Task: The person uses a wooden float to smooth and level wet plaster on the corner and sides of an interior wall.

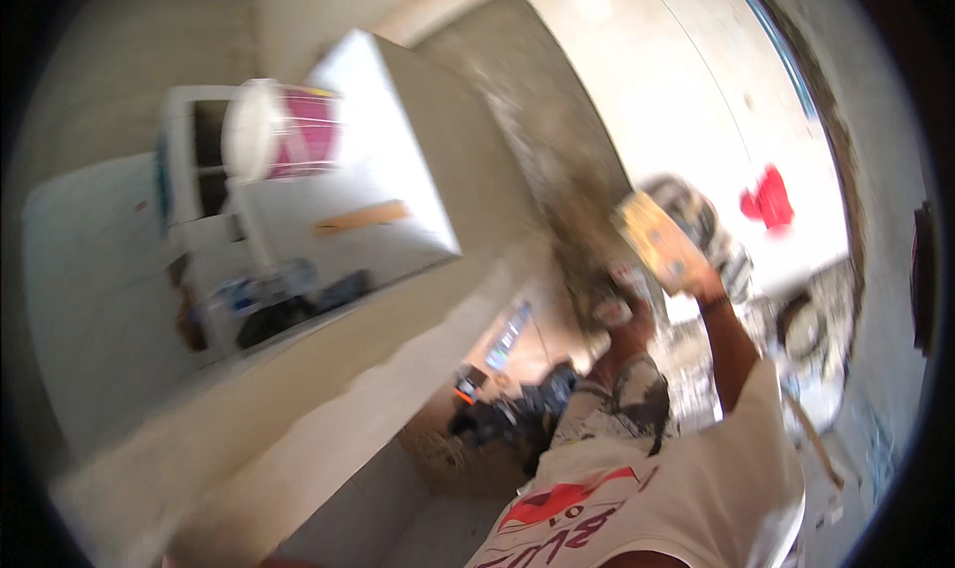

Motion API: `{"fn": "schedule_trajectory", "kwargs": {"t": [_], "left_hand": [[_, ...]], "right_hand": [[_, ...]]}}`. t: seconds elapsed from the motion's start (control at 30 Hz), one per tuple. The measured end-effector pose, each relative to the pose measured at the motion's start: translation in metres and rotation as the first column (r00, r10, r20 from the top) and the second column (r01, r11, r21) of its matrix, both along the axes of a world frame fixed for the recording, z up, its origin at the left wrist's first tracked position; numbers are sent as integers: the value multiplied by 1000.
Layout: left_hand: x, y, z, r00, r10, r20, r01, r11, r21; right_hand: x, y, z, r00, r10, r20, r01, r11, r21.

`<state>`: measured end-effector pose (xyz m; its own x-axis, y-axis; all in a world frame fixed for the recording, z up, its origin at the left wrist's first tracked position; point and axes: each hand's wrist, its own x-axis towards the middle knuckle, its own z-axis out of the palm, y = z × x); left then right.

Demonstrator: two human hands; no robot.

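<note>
My right hand is stretched out low on the right, closed on one end of a yellow, rectangular block. Its broad face looks rough and worn, but blur hides what kind of tool or material it is. Beyond the block lies a striped grey and white bundle, partly covered by it. My bare, whitish-stained feet are just left of the block, on a wet-looking brown floor strip. The left hand does not show; only a bit of bare arm appears at the lower edge.
A white bucket with a pink band and a wood strip are on a white surface at left. A plastic bottle and black bag lie near my legs. A red cloth lies far right, beyond a round container.
</note>
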<state>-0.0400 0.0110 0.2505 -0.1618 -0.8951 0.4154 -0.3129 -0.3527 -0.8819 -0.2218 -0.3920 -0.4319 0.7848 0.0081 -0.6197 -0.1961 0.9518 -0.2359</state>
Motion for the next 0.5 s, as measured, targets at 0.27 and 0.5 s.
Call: {"fn": "schedule_trajectory", "kwargs": {"t": [0.27, 0.5], "left_hand": [[-31, 18, -6, 952, 237, -194, -233, 971, 44], [-3, 16, -16, 984, -7, -179, -17, 991, -132]], "right_hand": [[156, 66, 228, 819, 300, 488, 98, 765, -636], [297, 97, 554, 353, 279, 893, 53, 947, -317]]}}
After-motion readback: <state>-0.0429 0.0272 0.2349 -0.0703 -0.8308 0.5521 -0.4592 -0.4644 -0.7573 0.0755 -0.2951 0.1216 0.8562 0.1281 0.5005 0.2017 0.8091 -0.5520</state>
